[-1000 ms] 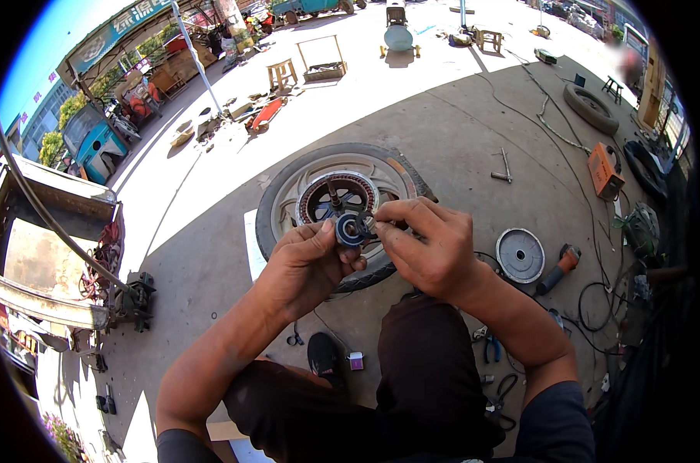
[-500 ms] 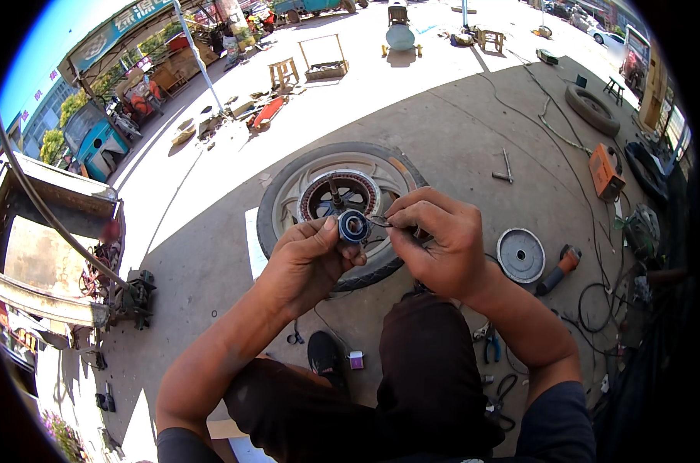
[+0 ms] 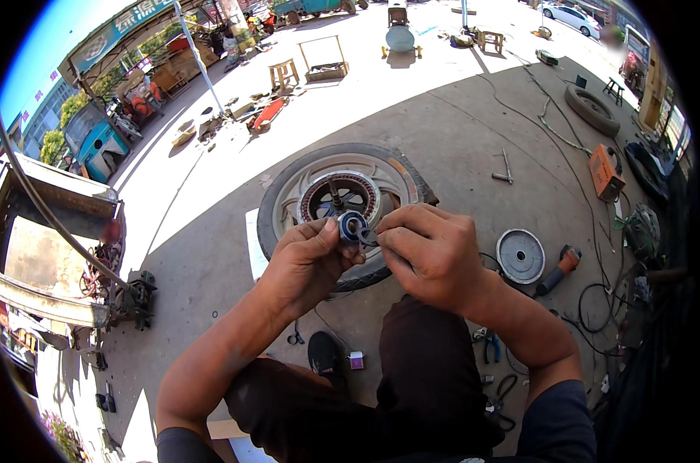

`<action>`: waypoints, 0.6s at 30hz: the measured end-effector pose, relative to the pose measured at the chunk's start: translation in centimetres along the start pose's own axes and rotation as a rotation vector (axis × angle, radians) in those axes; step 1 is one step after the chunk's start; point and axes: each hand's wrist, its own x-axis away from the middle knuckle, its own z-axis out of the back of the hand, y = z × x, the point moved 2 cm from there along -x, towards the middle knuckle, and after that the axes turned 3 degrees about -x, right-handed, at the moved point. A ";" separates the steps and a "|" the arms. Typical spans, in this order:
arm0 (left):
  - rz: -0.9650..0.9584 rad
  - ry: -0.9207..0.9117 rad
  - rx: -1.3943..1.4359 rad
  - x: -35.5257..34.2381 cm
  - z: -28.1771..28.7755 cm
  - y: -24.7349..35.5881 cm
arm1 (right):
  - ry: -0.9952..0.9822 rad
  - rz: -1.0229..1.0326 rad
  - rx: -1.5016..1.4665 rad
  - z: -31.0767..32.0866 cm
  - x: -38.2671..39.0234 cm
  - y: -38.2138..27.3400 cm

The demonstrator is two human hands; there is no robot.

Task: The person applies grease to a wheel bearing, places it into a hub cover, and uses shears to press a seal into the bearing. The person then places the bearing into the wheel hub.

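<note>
My left hand (image 3: pixel 311 258) is closed on a round metal bearing (image 3: pixel 352 225) with a blue-black face, held upright near chest level. My right hand (image 3: pixel 435 255) pinches a thin ring (image 3: pixel 369 238) just at the bearing's right side; whether the two touch I cannot tell. Beneath both hands a tyred cast wheel (image 3: pixel 288 166) lies flat on the ground, its open hub (image 3: pixel 319 184) showing a ring of windings and an upright central shaft (image 3: pixel 334 190). The wheel's lower part is partly hidden by my hands.
A round metal plate (image 3: pixel 520 243), orange grinder (image 3: pixel 566 262), orange machine (image 3: pixel 606 170), pliers (image 3: pixel 493 343) and cables are on my right. A T-shaped tool (image 3: pixel 507 174) lies beyond. A rusty metal frame (image 3: pixel 49 309) stands left, a spare tyre (image 3: pixel 589 108) back right.
Over the last second my right hand moved away to the right with the thin piece, then came back toward the bearing. My left hand and the bearing have barely moved.
</note>
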 end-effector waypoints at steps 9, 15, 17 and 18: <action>-0.017 -0.005 0.005 0.0 0.0 0.0 | 0.110 -0.550 -0.612 -0.2 0.7 1.0; -0.007 -0.010 0.013 0.1 -0.1 0.1 | 0.099 -0.677 -0.717 -1.1 1.0 2.3; -0.008 -0.015 0.014 0.0 -0.1 0.1 | 0.101 -0.682 -0.722 -1.3 1.0 2.3; -0.008 -0.015 0.016 0.0 -0.1 0.1 | 0.100 -0.682 -0.727 -1.4 1.0 2.4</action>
